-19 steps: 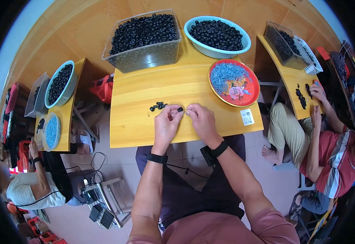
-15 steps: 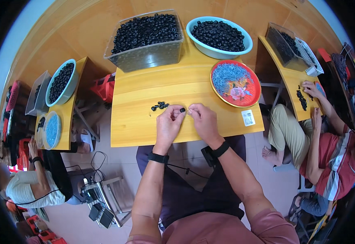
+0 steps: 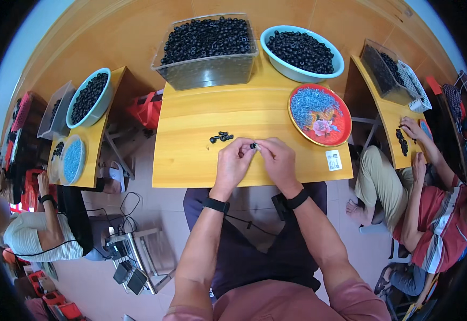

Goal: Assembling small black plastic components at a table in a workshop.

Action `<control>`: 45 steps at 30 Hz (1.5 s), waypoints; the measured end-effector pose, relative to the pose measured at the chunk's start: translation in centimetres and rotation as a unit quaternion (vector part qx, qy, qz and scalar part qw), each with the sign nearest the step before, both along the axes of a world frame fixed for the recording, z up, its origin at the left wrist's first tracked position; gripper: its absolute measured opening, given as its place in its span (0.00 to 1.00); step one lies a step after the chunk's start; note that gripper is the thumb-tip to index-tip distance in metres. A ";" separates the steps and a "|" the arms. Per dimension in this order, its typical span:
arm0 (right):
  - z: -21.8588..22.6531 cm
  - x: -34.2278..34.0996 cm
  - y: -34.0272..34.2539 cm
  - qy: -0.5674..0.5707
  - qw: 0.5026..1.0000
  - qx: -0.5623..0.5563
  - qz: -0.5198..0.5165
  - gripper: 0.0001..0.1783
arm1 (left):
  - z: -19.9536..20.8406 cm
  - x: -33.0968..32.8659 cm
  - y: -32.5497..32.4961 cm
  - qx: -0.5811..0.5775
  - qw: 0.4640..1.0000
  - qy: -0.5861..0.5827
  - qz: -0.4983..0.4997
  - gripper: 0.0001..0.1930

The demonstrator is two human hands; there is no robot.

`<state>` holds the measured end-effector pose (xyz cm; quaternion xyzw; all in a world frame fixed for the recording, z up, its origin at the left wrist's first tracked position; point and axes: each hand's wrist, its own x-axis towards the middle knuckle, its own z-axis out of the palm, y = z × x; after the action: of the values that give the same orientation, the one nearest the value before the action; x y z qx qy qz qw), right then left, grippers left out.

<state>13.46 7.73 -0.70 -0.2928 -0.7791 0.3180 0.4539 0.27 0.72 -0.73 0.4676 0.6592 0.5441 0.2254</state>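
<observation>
Near the front edge of the table my left hand (image 3: 234,165) pinches a small round black piece (image 3: 253,146) between thumb and fingertips. My right hand (image 3: 278,165) meets it there, its thumb and finger closed right against the black piece. Whatever the right fingertips hold is too small to make out. A little pile of similar black pieces (image 3: 221,137) lies on the wood just beyond my left hand. To the right sits a round red flowered tray (image 3: 334,135) holding many tiny bluish pieces (image 3: 308,104).
A clear plastic bin (image 3: 206,75) and a light-blue basin (image 3: 298,74), both full of black pieces, stand at the table's (image 3: 201,115) back. A white label (image 3: 333,160) is stuck near its right corner. People work at side tables left and right, and a metal stool (image 3: 137,262) stands lower left.
My hands have come together, the right fingertips closing against the black piece that was held slightly apart before. The whole view has shifted slightly, so the table sits further right.
</observation>
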 end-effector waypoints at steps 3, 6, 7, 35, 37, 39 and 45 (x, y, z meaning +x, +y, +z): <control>0.1 0.1 0.0 -0.018 0.999 0.028 0.000 0.07 | -0.2 0.0 0.0 0.005 1.000 0.001 0.003 0.08; 0.3 0.0 -0.1 -0.043 0.997 0.065 -0.002 0.07 | -0.3 -0.1 0.1 0.008 1.000 -0.005 0.002 0.08; 0.3 0.0 -0.1 -0.038 0.998 0.055 -0.008 0.07 | -0.2 -0.1 0.0 -0.001 1.000 -0.007 0.000 0.08; 5.0 -6.9 6.6 -0.354 0.913 -0.052 0.198 0.13 | 1.5 -0.3 -0.9 -0.067 0.988 0.084 -0.110 0.12; 5.8 -7.7 5.9 -0.398 0.896 -0.041 0.191 0.13 | 1.4 -0.3 -0.8 -0.067 0.987 0.096 -0.107 0.13; 6.0 -8.1 5.8 -0.402 0.895 -0.029 0.190 0.12 | 1.2 -0.2 -0.7 -0.058 0.988 0.097 -0.106 0.13; 5.6 -6.6 6.7 -0.398 0.903 -0.007 0.160 0.09 | 1.3 0.1 -0.5 -0.066 0.987 0.104 -0.108 0.13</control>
<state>6.85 14.45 4.87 -0.2698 -0.9290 0.2491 0.0466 0.33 0.26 0.54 0.5737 0.6594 0.4204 0.2435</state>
